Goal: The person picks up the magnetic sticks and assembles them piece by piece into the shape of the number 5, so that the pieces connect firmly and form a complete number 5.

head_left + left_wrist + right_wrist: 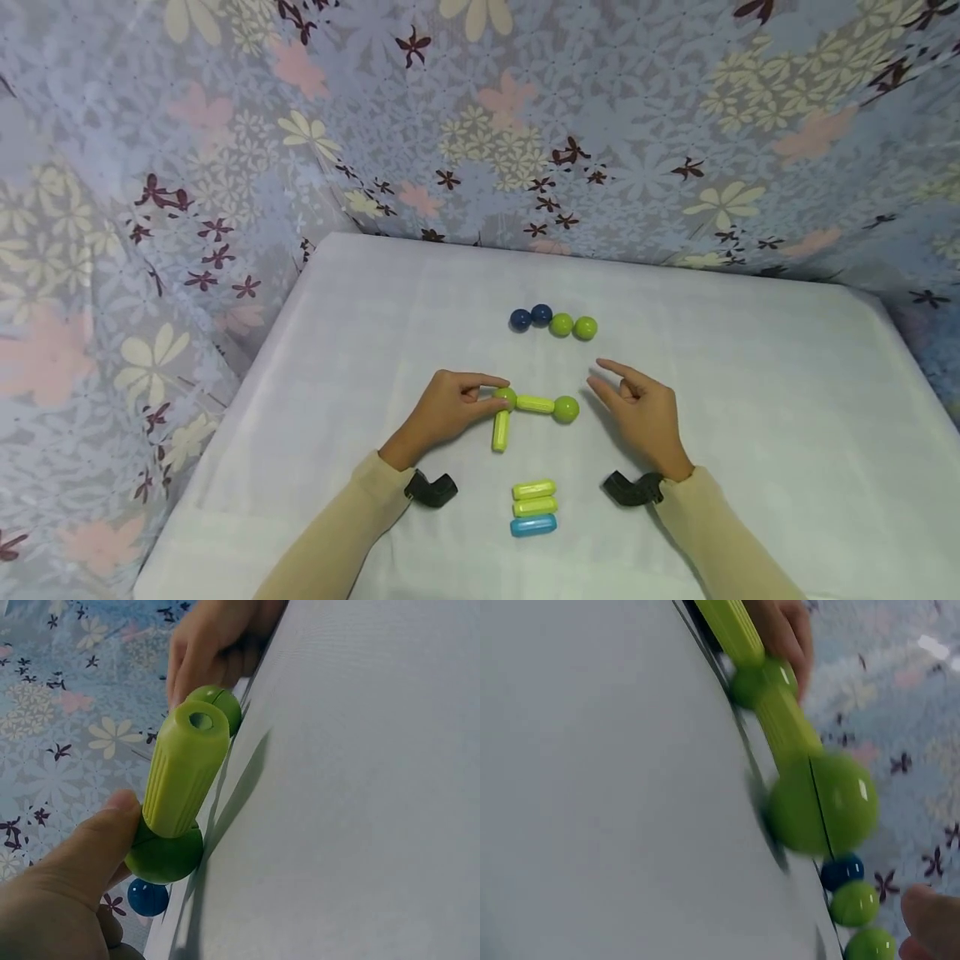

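Observation:
My left hand point(450, 408) pinches a green ball point(506, 395) between thumb and fingers. Two ribbed yellow-green sticks join that ball: one stick point(500, 432) points toward me, the other stick point(535, 404) runs right to a second green ball point(566, 409). Seen from the left wrist, the near stick point(184, 772) shows a round hole in its free end. My right hand point(645, 417) is held apart to the right of the end ball point(821, 802), thumb and forefinger spread with nothing between them.
Behind the joined pieces, two dark blue balls point(542, 314) and two green balls point(573, 327) sit in a row. Nearer me lie two yellow-green sticks point(535, 507) and a blue stick point(533, 525). A white cloth point(765, 400) covers the table, with floral fabric point(637, 150) behind.

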{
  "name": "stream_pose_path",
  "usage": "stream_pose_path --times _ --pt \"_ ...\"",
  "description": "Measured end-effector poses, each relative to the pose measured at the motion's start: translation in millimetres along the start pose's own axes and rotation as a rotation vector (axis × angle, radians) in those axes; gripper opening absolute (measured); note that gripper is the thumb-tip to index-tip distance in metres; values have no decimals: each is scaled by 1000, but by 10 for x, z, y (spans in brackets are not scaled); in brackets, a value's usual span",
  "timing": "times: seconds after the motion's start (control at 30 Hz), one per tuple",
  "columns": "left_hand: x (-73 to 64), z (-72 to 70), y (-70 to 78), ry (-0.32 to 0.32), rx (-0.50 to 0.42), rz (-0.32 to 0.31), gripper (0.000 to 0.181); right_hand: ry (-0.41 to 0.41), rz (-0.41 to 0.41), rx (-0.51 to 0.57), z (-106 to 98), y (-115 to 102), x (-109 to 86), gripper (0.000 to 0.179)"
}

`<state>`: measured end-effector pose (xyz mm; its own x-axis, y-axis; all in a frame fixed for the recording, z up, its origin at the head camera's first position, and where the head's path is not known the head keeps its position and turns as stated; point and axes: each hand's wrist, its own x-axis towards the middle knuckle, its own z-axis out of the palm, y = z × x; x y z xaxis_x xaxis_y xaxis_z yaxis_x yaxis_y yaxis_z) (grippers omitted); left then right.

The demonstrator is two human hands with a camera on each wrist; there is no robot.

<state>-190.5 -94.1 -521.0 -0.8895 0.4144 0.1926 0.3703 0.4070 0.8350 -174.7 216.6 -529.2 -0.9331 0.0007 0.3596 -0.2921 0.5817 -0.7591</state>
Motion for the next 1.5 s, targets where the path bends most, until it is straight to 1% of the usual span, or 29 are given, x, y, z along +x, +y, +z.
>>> stream_pose_path --times 0.13,0.27,0.37,0.5,0.67,0.93,1.07,1.17,1.27,1.4,1.5 --pt "14 10 -6 11 8 -1 30 51 33 3 12 146 293 35" --pt "6 24 5 1 10 -32 34 73 69 25 37 237 526 40" --pt "-2 22 9 1 24 -41 35 58 82 17 66 259 622 44" --pt "25 -1 -7 27 40 -21 35 31 69 -41 121 253 700 47" --pt "75 5 9 38 46 -8 36 29 52 -119 120 228 720 48" --pt "78 2 16 40 32 -21 36 29 20 -161 163 199 727 46" --pt "123 20 -8 42 41 -10 36 43 15 -175 163 199 713 44" --pt "173 28 -14 48 53 2 36 57 37 -164 155 203 690 42" --pt "210 29 -16 53 59 3 36 80 70 -127 143 205 652 42" --pt "217 25 -15 51 57 -11 36 117 121 -66 106 188 566 43" --pt "217 25 -7 45 53 -14 36 139 160 -36 74 147 460 44"
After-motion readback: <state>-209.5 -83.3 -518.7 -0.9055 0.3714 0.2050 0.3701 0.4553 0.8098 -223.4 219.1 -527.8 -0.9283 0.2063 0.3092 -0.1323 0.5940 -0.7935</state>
